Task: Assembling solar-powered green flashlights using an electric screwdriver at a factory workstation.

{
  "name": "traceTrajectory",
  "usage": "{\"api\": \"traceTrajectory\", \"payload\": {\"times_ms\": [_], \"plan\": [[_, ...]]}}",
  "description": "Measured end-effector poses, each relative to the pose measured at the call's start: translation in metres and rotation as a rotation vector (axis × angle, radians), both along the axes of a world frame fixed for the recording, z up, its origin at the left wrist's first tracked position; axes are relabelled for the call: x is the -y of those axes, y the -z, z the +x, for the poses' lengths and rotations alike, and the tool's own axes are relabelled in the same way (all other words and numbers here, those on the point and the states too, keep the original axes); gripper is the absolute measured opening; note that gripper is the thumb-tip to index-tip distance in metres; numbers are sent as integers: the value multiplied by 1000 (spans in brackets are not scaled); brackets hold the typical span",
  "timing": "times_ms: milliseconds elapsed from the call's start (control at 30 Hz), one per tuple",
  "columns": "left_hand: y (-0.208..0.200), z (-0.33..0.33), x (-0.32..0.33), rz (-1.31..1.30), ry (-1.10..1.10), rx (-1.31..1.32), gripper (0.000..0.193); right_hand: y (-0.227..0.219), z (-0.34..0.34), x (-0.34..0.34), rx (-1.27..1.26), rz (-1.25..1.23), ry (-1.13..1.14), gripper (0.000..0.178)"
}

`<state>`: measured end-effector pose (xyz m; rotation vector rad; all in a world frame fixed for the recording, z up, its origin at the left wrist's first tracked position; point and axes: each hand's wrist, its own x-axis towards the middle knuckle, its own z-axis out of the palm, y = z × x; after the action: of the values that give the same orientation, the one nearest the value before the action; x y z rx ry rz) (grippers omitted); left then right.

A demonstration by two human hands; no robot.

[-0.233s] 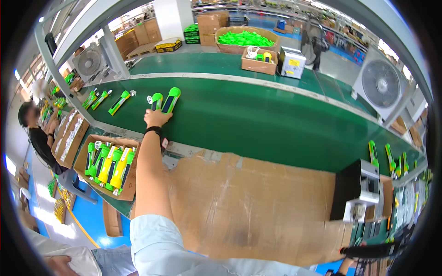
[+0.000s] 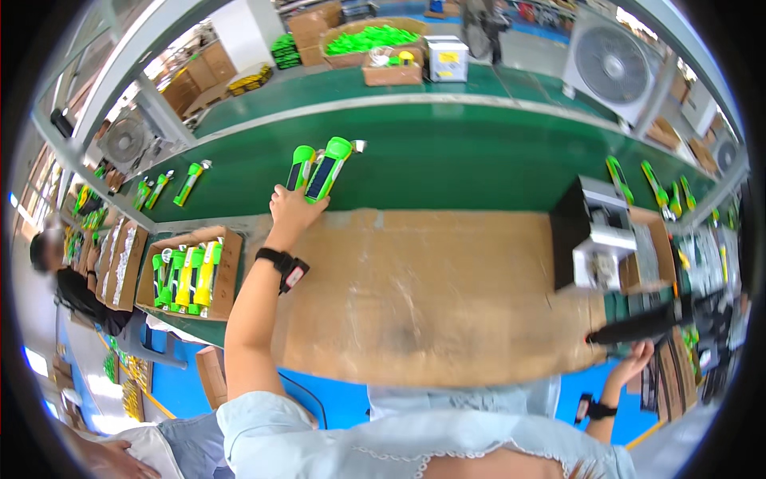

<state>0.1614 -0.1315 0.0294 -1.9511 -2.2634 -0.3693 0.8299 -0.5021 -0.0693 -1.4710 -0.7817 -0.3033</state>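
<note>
My left hand (image 2: 297,209) is closed around two green flashlights with dark solar panels, a nearer-left flashlight (image 2: 300,166) and a longer flashlight (image 2: 329,169) beside it. They are held over the green conveyor belt (image 2: 447,160), heads pointing away from me. At the lower right, my right hand (image 2: 634,363) is just below a long black tool (image 2: 638,326) with a red tip. Its fingers reach up to the tool's underside; whether they grip it cannot be made out.
A carton (image 2: 227,279) of green and yellow flashlights stands left of the cardboard sheet (image 2: 431,295). A black-and-silver machine (image 2: 590,239) stands at the right. More flashlights (image 2: 190,184) lie on the belt's left and right ends. A co-worker (image 2: 76,287) sits at far left; another person's hand (image 2: 120,459) shows lower left.
My view has shifted. The left hand has drawn the two flashlights back toward me and rightward, closer to the cardboard sheet. More of my right hand now shows under the black tool.
</note>
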Motion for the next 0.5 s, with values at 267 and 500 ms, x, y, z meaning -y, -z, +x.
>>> {"api": "traceTrajectory", "payload": {"times_ms": [267, 500], "plan": [[-1, 123, 198, -204, 245, 3, 59, -130, -144, 3, 455, -69, -452, 41], [17, 169, 258, 351, 411, -170, 50, -156, -169, -44, 235, -8, -298, 79]]}}
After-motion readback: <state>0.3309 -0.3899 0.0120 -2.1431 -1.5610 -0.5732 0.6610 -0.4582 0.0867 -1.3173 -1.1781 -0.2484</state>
